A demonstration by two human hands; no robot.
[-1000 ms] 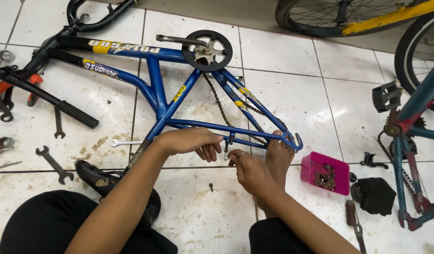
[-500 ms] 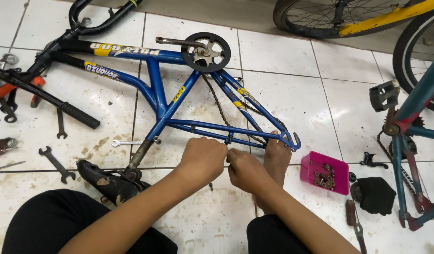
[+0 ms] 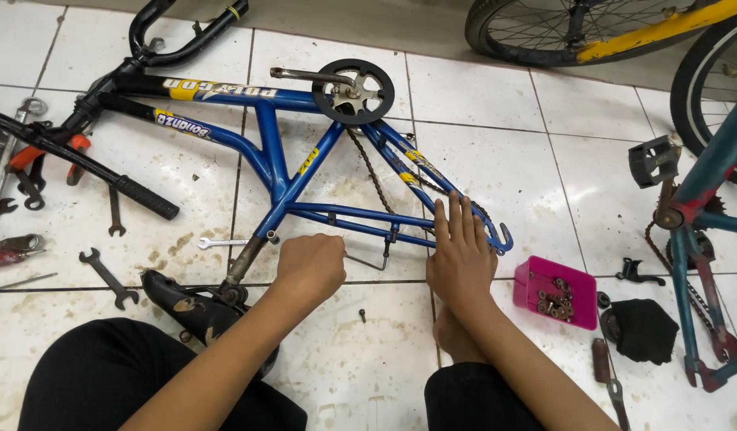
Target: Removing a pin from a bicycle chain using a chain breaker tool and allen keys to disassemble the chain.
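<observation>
A small blue bicycle frame [image 3: 288, 172] without wheels lies flat on the white tiled floor, with its black chainring [image 3: 354, 90] and loose chain [image 3: 373, 174] toward the top. My left hand [image 3: 308, 267] is closed on a thin bent metal tool [image 3: 368, 262] just below the lower rear stay. My right hand [image 3: 460, 247] rests flat, fingers together, on the rear stays beside the dropout [image 3: 504, 237]. The black saddle [image 3: 185, 299] lies by my left knee.
A pink tray of small parts [image 3: 556, 291] sits right of my right hand. Wrenches [image 3: 106, 275] and a silver spanner [image 3: 221, 242] lie at left with a black handlebar [image 3: 81, 164]. Another bicycle [image 3: 695, 231] stands at right, a wheel [image 3: 544, 32] at top. A screw [image 3: 362, 315] lies between my arms.
My hands have parted: the left slid left along the lower stay and closed on the thin tool, the right opened flat onto the rear stays. The camera has come closer.
</observation>
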